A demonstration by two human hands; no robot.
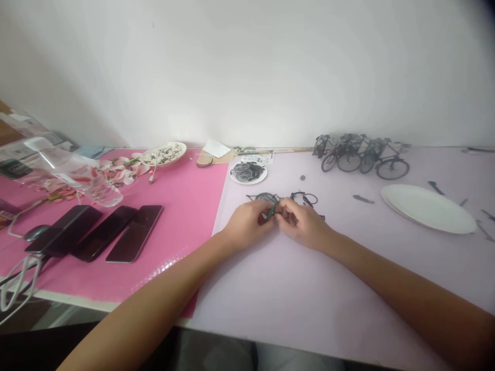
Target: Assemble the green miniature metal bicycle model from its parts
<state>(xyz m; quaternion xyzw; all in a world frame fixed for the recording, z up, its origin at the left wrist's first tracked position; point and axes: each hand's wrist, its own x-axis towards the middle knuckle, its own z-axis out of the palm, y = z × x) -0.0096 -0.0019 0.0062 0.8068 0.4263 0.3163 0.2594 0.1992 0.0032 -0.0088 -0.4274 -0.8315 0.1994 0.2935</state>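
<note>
My left hand [247, 222] pinches a small dark green model bicycle part [271, 210] between thumb and fingers. The fingers of my right hand [303, 222] are closed at the other side of this part, and their tips meet it; the exact shape of the part is mostly hidden. Just beyond the hands lie a dark toy bicycle wheel [266, 197] and further thin black bicycle pieces [309, 198], one of them a ring. Both wrists hover low over the pale lilac table cover [286, 293].
Assembled miniature bicycles [359, 154] stand by the wall. A small plate [248, 180] holds black wheels. To the right is a white oval plate [425, 208] with loose parts around it. Leftward are phones [134, 234], a tilted plastic bottle [83, 175], petals and a dish [176, 161] of pale pieces.
</note>
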